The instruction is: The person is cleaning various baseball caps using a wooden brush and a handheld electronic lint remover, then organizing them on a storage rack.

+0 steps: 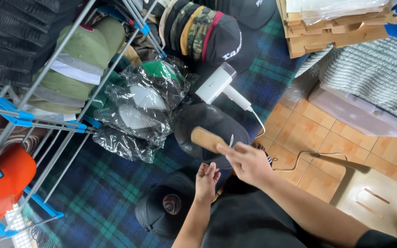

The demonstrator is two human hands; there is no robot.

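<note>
Holding the wooden brush point(206, 138) in my right hand point(249, 161), fingers wrapped around its near end, bristle side pressed down on the crown of the black cap point(207, 121) so the flat back faces up at the camera. My left hand point(207, 179) sits just under that cap's near edge, fingers curled loosely, and it looks like it's touching or steadying the rim, but I honestly can't tell whether it's actually gripping anything. Guessing the cap sits crown-up like that so the brush can run over the whole dome. Another black cap with a round patch point(166, 206) lies right below my left wrist, within easy reach. A white hair dryer point(219, 85) rests just beyond the brushed cap, its cord point(295, 158) trailing off onto the tiles. To the left there's a heap of caps in clear plastic bags point(138, 110), and a metal drying rack point(47, 105) with blue joints holds green caps and an orange one. Everything's spread on a dark blue-green plaid blanket point(102, 193), next to an orange tiled floor point(309, 133). Folded cardboard point(331, 32) stacks up top right, and a beige plastic stool point(377, 197) sits lower right.
</note>
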